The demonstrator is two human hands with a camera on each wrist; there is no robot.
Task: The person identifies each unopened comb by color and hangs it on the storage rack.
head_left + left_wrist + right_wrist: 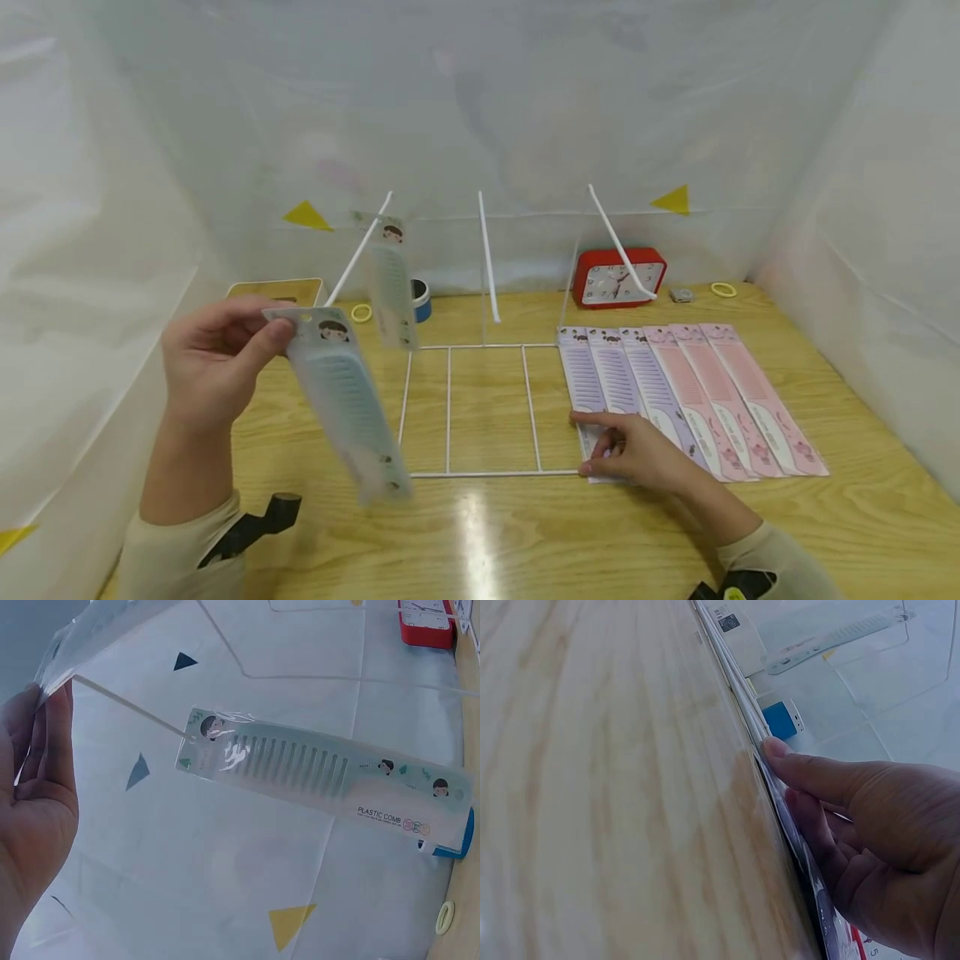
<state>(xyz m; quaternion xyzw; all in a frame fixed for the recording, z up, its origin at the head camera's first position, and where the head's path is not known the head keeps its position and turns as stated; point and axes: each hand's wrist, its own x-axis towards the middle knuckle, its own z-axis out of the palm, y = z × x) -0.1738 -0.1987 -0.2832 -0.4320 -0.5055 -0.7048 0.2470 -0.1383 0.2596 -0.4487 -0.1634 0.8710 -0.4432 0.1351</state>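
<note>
The green pack [347, 408] is at left of centre in the frame, header up, tilted with its lower end toward the right. Expect a light load: the comb [341, 379] inside is probably stiff, while the thin, smooth film is likely to flex, crease and slip. Take hold of the header at an upper corner, leaving the hole uncovered; avoid bending the teeth.

The left hand [217, 358] pinches the upper left corner between thumb and fingers, its forearm rising from the lower left. The left hook [360, 258] ends just beside the header; whether it enters the hole cannot be told. A second green pack [392, 283] hangs farther back on this hook.

At lower right of centre, the right hand [637, 450] has bent fingers, its thumb against the rack [495, 474] and purple packs [611, 375] beneath it; whether it grips the rack cannot be told.
</note>
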